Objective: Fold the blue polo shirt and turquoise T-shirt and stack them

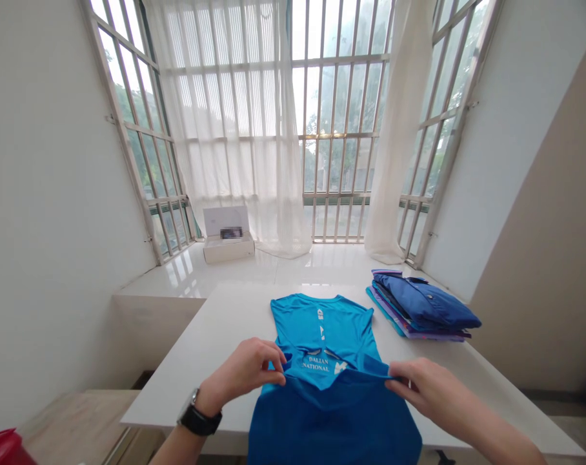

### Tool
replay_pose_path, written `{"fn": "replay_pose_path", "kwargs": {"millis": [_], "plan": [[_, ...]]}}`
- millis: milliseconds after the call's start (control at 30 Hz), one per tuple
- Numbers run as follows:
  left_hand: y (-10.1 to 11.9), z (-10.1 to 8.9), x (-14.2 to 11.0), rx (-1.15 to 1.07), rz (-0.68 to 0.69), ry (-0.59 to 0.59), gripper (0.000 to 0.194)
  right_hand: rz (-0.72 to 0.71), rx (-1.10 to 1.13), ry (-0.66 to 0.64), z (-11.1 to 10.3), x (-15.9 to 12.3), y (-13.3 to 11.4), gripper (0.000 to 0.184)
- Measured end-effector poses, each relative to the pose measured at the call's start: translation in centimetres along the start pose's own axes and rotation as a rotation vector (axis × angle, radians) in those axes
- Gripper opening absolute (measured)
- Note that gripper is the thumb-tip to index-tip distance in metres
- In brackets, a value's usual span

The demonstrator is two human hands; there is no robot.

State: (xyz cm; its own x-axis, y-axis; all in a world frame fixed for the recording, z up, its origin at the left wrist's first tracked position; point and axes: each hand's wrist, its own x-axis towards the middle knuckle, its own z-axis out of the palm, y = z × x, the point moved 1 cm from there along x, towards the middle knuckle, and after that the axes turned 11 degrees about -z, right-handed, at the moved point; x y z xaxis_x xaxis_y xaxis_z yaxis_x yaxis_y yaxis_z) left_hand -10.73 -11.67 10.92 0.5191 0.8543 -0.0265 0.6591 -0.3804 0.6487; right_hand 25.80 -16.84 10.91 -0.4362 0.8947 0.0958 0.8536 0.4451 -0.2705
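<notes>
A bay of barred windows (pixel 341 129) is shown above a glossy white ledge (pixel 332 263), partly screened by a sheer left curtain (pixel 235 129) and a sheer right curtain (pixel 400 116). A white box (pixel 229 250) with its lid raised is placed on the ledge, toward the left. Against the ledge a white table (pixel 201 349) is set, and on it a blue printed shirt (pixel 336 413) is laid, its neckline directed toward the windows. White lettering, of which "DALIAN" and "NATIONAL" can be read, is borne on the shirt. Its nearer part is raised in a fold across the middle and is draped toward the viewer, past the table's near edge. The fold is gripped on one side by the left hand (pixel 260 367), the cloth being pinched between thumb and fingers; a dark-strapped wristwatch (pixel 200 413) is worn on that wrist. The opposite side is likewise pinched between the thumb and curled fingers of the right hand (pixel 413 381). A stack of folded garments (pixel 421 309), topped by a dark blue one, is located at the table's far right.
</notes>
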Motion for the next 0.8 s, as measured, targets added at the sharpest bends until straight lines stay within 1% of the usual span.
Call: {"fn": "replay_pose_path", "kwargs": {"millis": [100,133,200,267,333,467,567,633,800], "plan": [[0.3,-1.1,-0.9,-0.245,0.084,-0.075,0.031,0.001,0.03,-0.018,-1.0,-0.4,0.4,0.036],[0.3,-1.4,-1.1,-0.293,0.082,-0.114,0.033,0.0,0.035,-0.02,-1.3,-0.6,0.7,0.037],[0.0,-1.7,-1.5,-0.328,0.023,-0.197,0.037,-0.009,0.054,-0.01,-1.7,-0.9,1.1,0.039],[-0.5,-1.5,-1.6,-0.274,-0.067,-0.234,0.037,-0.024,0.075,0.016,-2.0,-1.1,1.3,0.039],[-1.0,-1.2,-1.5,-0.152,-0.131,-0.204,0.03,-0.027,0.084,0.032,-2.3,-1.2,1.3,0.038],[-2.1,-0.5,-0.8,0.131,-0.153,-0.103,0.016,-0.046,0.091,0.01,-2.6,-1.0,0.4,0.038],[-3.0,0.0,-0.5,0.315,-0.164,-0.032,0.007,-0.072,0.1,-0.027,-2.4,-0.8,-0.4,0.034],[-3.6,0.3,-0.5,0.378,-0.189,-0.045,0.006,-0.081,0.101,-0.054,-1.8,-0.9,-1.0,0.029],[-4.1,0.7,-1.4,0.377,-0.228,-0.118,0.013,-0.106,0.141,-0.162,-0.1,-2.3,-2.7,0.023]]}}
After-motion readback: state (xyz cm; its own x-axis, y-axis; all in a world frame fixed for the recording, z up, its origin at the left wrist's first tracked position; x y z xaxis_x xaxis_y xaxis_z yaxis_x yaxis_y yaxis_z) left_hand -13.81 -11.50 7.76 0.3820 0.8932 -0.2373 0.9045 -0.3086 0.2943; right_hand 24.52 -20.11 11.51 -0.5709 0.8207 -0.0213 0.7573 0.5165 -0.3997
